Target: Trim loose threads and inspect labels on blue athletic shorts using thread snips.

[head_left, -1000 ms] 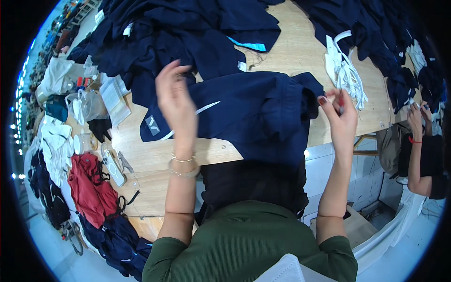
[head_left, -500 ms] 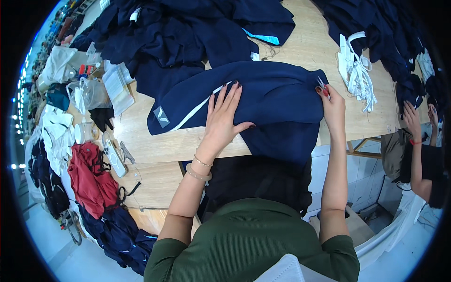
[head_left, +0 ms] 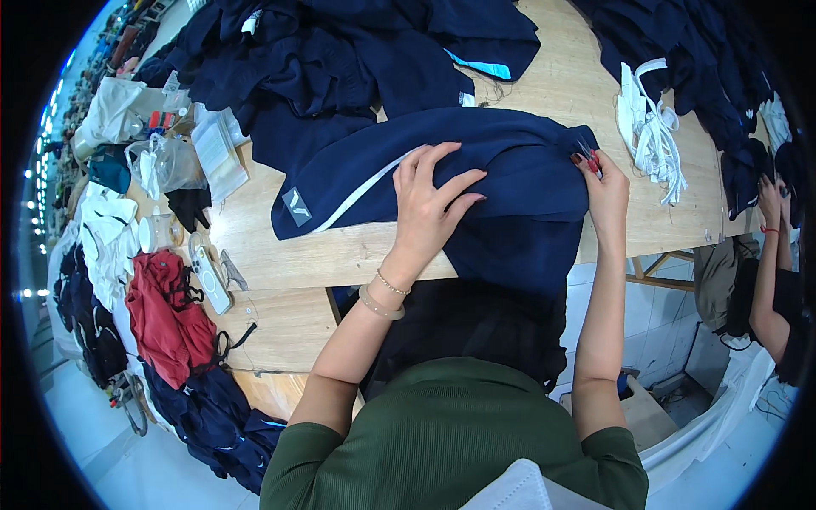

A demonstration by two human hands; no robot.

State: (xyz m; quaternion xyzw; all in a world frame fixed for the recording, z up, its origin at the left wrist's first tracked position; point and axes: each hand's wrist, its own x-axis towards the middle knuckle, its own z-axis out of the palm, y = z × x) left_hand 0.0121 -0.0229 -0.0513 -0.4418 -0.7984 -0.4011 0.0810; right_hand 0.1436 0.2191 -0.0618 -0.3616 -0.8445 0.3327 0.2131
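Observation:
A navy garment piece lies across the table in front of me, with a white stripe and a grey patch toward its left end. Part of it hangs over the front edge. My left hand rests on the cloth beside the stripe, fingers apart and slightly bent, holding nothing. At the garment's right end, my right hand is closed around small red-handled thread snips. Their blades point up and left over the cloth's edge. Whether the fingers also pinch the fabric is hidden.
Navy garments are heaped behind the piece. White strips lie at the right. On the left are a phone, a plastic bag and red cloth. A co-worker's hand shows at far right.
My left hand has shifted right along the cloth, from lying flat with fingers extended to a more bent, spread pose. My right hand stays at the right end with the snips.

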